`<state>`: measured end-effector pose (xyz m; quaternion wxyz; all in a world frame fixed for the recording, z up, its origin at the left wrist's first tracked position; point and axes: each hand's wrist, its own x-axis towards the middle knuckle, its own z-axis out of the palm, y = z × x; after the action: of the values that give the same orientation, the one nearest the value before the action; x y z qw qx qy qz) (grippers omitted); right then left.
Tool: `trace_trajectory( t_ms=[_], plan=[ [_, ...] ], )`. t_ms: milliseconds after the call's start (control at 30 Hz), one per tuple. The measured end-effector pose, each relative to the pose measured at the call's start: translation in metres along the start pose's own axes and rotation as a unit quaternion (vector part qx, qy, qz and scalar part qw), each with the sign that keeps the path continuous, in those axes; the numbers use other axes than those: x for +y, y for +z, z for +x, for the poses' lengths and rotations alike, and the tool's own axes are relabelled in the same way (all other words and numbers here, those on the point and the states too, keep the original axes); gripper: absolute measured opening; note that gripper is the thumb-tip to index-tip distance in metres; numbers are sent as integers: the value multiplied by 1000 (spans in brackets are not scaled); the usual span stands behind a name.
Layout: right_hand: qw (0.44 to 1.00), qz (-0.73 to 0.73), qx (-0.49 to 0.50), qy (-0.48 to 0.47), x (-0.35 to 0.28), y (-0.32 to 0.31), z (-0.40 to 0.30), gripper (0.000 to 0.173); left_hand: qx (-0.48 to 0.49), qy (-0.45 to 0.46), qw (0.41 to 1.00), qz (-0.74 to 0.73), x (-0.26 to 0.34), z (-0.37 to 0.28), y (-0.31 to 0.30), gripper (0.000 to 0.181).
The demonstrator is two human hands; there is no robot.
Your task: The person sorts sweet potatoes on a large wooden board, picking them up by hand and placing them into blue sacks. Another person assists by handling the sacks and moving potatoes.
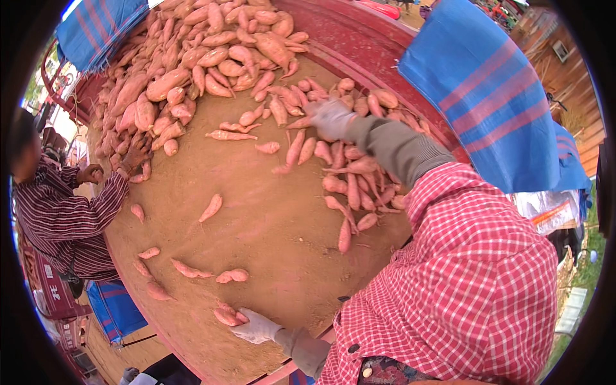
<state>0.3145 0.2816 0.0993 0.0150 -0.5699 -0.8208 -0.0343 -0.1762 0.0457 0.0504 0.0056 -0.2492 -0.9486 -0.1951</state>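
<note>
In the head view, my left hand [256,327], in a pale work glove, grips small sweet potatoes [226,316] low over the truck bed's near side. My right hand [331,118], gloved too and blurred by motion, is at the heap of sweet potatoes [353,166] along the red side wall. A slender sweet potato [299,123] lies at its fingertips; whether the fingers hold it cannot be told. Loose sweet potatoes, such as a pointed one [211,207] and a knobbly one [232,275], lie scattered on the dusty bed [269,231] between my hands.
A large mound of sweet potatoes [163,84] fills the far end. At the left edge another person [72,221] reaches bare hands to the mound's edge. The red side wall [356,53] bounds the bed, and a blue striped tarp [481,96] hangs over it.
</note>
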Motion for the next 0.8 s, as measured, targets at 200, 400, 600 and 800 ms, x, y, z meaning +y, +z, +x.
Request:
trace_trajectory(
  t_ms=[200,400,600,800],
  plan=[
    [949,165,-53,265,87,-16,-141,47,-6,65,995,-75,2,-9,2,40],
    [954,208,36,212,60,12,-207,47,-216,-11,848,-485,25,-25,41,26],
    [924,304,29,228,8,1,-216,45,-544,72,616,-565,138,-141,-10,42],
    [891,383,129,207,26,0,-243,39,-440,220,694,-525,173,-149,-5,52]
  ],
)
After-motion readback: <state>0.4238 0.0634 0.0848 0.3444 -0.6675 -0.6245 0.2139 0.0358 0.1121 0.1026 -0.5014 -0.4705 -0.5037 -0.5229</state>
